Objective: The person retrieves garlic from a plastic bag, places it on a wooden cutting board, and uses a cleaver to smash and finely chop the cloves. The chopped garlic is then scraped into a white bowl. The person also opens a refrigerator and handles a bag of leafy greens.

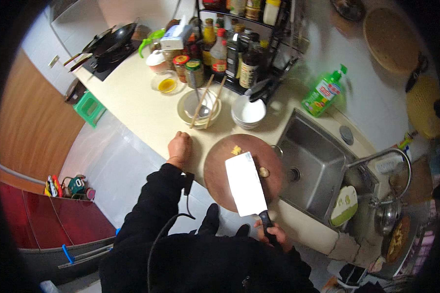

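My right hand (pixel 279 236) grips the black handle of a Chinese cleaver (pixel 245 185). The broad blade lies flat-side up over a round wooden chopping board (pixel 220 166), and glare whitens it. Beyond the blade's far end sits a small heap of crushed yellow food (pixel 236 150). A small, pale, roundish piece of food (pixel 264 172) is on the board just right of the blade. With its fingers curled in, my left hand (pixel 180 147) rests at the countertop's edge, left of the board; nothing shows in it.
Chopsticks (pixel 201 102) lie across a bowl (pixel 181 119) beyond the board, beside stacked white bowls (pixel 248 113). A steel sink (pixel 311 161) adjoins the board's right. Sauce bottles (pixel 219 55) fill a rack behind. A green dish soap bottle (pixel 322 91) stands by the sink; a wok (pixel 119 38) is far left.
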Demonstrator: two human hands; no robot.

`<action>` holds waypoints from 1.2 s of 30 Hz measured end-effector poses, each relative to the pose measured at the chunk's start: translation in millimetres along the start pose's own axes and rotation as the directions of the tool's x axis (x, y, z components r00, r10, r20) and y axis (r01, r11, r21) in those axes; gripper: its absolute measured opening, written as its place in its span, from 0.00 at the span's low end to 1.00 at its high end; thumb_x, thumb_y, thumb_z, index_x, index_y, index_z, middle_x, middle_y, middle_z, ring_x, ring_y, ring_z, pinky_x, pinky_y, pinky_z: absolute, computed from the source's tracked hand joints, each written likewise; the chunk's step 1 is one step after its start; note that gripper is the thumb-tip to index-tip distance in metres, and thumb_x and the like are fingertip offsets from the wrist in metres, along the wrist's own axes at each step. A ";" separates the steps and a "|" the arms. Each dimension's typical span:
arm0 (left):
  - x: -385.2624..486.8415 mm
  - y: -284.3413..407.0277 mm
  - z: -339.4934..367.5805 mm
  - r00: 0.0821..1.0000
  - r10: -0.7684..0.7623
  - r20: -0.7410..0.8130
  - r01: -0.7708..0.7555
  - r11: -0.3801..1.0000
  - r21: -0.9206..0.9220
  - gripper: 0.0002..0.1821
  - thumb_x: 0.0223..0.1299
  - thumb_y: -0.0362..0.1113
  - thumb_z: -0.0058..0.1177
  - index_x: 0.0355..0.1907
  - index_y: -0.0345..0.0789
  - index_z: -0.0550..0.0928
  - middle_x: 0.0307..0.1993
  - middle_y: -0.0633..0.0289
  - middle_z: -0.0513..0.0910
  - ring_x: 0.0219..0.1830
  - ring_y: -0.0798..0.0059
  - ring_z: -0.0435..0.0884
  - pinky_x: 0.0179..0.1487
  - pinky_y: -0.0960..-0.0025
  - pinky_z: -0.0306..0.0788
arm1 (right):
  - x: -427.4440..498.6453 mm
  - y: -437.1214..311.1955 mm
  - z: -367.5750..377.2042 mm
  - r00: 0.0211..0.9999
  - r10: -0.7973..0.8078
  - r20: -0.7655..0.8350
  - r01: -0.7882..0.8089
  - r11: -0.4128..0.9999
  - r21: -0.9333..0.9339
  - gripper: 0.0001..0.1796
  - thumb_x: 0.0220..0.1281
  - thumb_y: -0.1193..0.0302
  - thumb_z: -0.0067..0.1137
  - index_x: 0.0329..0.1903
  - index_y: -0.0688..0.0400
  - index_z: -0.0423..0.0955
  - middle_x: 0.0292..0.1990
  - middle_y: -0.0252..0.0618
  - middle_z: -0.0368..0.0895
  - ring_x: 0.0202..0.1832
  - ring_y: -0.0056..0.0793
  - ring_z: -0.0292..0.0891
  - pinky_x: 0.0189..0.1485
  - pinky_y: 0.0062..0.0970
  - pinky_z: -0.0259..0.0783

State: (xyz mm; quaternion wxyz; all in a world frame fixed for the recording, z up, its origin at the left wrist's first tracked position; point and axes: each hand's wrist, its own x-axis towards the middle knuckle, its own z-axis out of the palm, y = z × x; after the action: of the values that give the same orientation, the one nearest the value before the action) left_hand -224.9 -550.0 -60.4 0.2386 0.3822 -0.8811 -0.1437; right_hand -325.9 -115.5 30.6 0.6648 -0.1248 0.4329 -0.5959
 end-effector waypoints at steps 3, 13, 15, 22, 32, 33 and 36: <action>-8.9 23.8 -17.5 0.999 0.051 -0.014 -0.053 0.962 -0.270 0.03 0.56 0.31 0.59 0.30 0.34 0.83 0.30 0.53 0.80 0.32 0.56 0.81 0.38 0.62 0.75 | 4.2 6.8 -7.4 0.997 0.003 0.080 -0.003 1.000 0.003 0.29 0.63 0.57 0.47 0.57 0.68 0.64 0.22 0.31 0.68 0.20 0.19 0.63 0.20 0.20 0.59; -33.5 146.1 -36.9 0.939 0.259 0.226 -0.118 0.860 -0.496 0.05 0.55 0.27 0.60 0.35 0.31 0.85 0.31 0.55 0.81 0.33 0.63 0.82 0.40 0.67 0.75 | 39.8 23.2 -6.5 0.965 0.115 -0.235 -0.199 0.906 -0.375 0.19 0.73 0.57 0.46 0.48 0.62 0.67 0.26 0.34 0.75 0.20 0.21 0.71 0.22 0.25 0.68; -33.3 151.6 -29.7 0.912 0.370 0.176 -0.256 0.850 -0.461 0.08 0.54 0.27 0.60 0.38 0.34 0.87 0.33 0.54 0.82 0.34 0.57 0.82 0.40 0.64 0.76 | 41.2 23.0 -6.4 0.944 -0.165 -0.286 -0.012 0.848 -0.530 0.17 0.71 0.60 0.52 0.46 0.62 0.64 0.27 0.37 0.75 0.21 0.23 0.75 0.24 0.28 0.70; -45.4 142.3 -25.3 0.922 0.255 0.293 -0.165 0.940 -0.300 0.08 0.55 0.34 0.61 0.39 0.40 0.87 0.36 0.55 0.83 0.37 0.54 0.82 0.42 0.60 0.76 | 35.2 13.0 -14.2 0.686 -0.702 -0.194 0.167 0.411 -0.896 0.14 0.66 0.67 0.58 0.43 0.63 0.67 0.37 0.46 0.74 0.35 0.34 0.75 0.38 0.34 0.72; -45.2 124.0 -30.7 0.951 0.243 0.192 -0.104 0.835 -0.541 0.12 0.56 0.31 0.59 0.43 0.35 0.86 0.38 0.51 0.83 0.39 0.53 0.82 0.45 0.63 0.76 | 108.3 -60.5 -34.8 0.548 -0.836 0.001 0.036 0.022 -0.999 0.10 0.60 0.73 0.60 0.43 0.63 0.76 0.36 0.46 0.75 0.36 0.39 0.78 0.39 0.34 0.74; -46.3 122.0 -33.8 0.955 0.213 0.206 -0.071 0.840 -0.537 0.12 0.56 0.31 0.58 0.43 0.35 0.85 0.39 0.51 0.83 0.39 0.53 0.82 0.45 0.64 0.76 | 115.9 -63.2 -36.8 0.564 -0.826 -0.003 0.014 0.012 -1.000 0.10 0.59 0.74 0.61 0.43 0.63 0.76 0.35 0.45 0.76 0.35 0.39 0.78 0.38 0.34 0.74; -53.9 119.5 -42.4 0.921 0.232 0.311 -0.006 0.810 -0.586 0.12 0.58 0.31 0.57 0.46 0.32 0.84 0.39 0.51 0.83 0.39 0.57 0.83 0.46 0.66 0.76 | 126.9 -66.4 -38.1 0.651 -0.755 -0.082 0.034 0.137 -0.990 0.11 0.56 0.76 0.63 0.43 0.63 0.75 0.37 0.46 0.77 0.37 0.45 0.78 0.40 0.37 0.74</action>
State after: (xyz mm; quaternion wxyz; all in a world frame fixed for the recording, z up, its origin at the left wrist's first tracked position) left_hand -242.7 -433.3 10.7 0.1816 0.2012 -0.8478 -0.4559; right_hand -409.7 -233.5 -1.0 0.0824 -0.4214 0.8179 -0.3831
